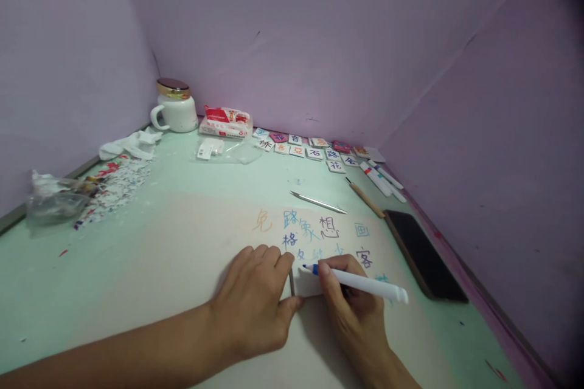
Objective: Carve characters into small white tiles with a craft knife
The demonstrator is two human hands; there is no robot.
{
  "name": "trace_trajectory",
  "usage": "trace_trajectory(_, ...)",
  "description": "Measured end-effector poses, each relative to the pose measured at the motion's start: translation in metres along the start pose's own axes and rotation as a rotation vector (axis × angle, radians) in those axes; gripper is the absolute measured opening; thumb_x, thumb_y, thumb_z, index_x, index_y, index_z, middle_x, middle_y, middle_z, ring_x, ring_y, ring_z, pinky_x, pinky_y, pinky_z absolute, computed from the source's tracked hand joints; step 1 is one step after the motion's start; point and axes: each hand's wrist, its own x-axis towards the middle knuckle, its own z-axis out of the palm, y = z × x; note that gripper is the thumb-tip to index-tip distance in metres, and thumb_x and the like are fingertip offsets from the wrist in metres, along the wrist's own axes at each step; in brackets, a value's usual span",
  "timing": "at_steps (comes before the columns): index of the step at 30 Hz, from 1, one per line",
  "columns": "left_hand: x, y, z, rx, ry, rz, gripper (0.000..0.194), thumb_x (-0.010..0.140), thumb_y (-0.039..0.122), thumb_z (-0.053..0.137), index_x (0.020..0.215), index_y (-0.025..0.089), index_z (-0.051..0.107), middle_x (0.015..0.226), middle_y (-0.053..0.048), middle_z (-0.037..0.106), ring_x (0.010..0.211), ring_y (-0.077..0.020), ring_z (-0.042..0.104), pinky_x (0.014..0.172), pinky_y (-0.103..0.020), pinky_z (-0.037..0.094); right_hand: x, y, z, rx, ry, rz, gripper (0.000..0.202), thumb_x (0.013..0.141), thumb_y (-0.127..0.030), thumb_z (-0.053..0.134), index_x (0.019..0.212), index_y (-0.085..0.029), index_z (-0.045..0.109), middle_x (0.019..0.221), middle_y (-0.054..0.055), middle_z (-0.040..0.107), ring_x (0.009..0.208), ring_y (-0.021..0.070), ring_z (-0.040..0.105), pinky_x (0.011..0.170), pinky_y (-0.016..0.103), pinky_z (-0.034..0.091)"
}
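My right hand grips a white marker with a blue collar, its dark tip at the top of a small white block. That block stands on a large pale sheet. Against the block's left side, my left hand steadies it with thumb and index finger, the other fingers curled. Just beyond the hands, coloured handwritten characters cover part of the sheet. The block's right part is hidden behind my right hand.
Farther off lie a silver pointed tool, a wooden-handled cutter, capped markers and several character tiles. A phone lies right. Behind stand a lidded mug and red-white packet; paper scraps lie left.
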Motion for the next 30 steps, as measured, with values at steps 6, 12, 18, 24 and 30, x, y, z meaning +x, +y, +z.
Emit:
trace_trajectory(6,0.0013,-0.0014,0.0007,0.051,0.018,0.027,0.027,0.080,0.028,0.056,0.104,0.017,0.054,0.092,-0.008,0.058,0.086,-0.0268,0.053,0.079,-0.045,0.044,0.0005,-0.0019,0.0001,-0.014,0.006,-0.043,0.021,0.085,-0.034,0.056,0.069,-0.021,0.058,0.057,-0.003,0.052,0.051,0.0122,0.045,0.046,0.024,0.036)
trace_trajectory(12,0.0014,-0.0009,-0.0007,0.075,0.012,0.038,0.026,0.081,0.031,0.058,0.103,0.017,0.056,0.089,-0.007,0.059,0.085,-0.0266,0.054,0.076,-0.043,0.044,0.0020,0.0054,-0.0044,-0.054,-0.028,-0.131,0.017,0.086,-0.030,0.056,0.072,-0.021,0.060,0.060,-0.004,0.056,0.052,0.0112,0.049,0.047,0.023,0.038)
trace_trajectory(18,0.0017,-0.0014,0.0005,0.064,0.017,0.047,0.026,0.081,0.030,0.057,0.103,0.017,0.057,0.087,-0.007,0.059,0.084,-0.0267,0.054,0.075,-0.043,0.043,0.0006,0.0030,-0.0042,-0.052,-0.052,-0.091,0.016,0.087,-0.029,0.054,0.074,-0.021,0.059,0.061,-0.004,0.055,0.052,0.0110,0.047,0.047,0.024,0.036)
trace_trajectory(24,0.0017,-0.0021,0.0015,0.065,0.026,0.054,0.026,0.082,0.030,0.055,0.103,0.016,0.056,0.086,-0.007,0.059,0.082,-0.0264,0.054,0.073,-0.042,0.043,0.0001,0.0020,-0.0023,-0.024,-0.082,-0.059,0.017,0.086,-0.030,0.055,0.072,-0.021,0.057,0.059,-0.004,0.051,0.051,0.0105,0.043,0.047,0.024,0.033)
trace_trajectory(30,0.0021,-0.0025,0.0013,0.068,0.025,0.053,0.026,0.081,0.030,0.055,0.103,0.016,0.056,0.086,-0.007,0.058,0.082,-0.0263,0.054,0.072,-0.042,0.042,0.0005,0.0040,-0.0029,-0.050,-0.107,-0.063,0.017,0.087,-0.029,0.054,0.072,-0.021,0.057,0.057,-0.005,0.048,0.048,0.0099,0.039,0.045,0.025,0.030)
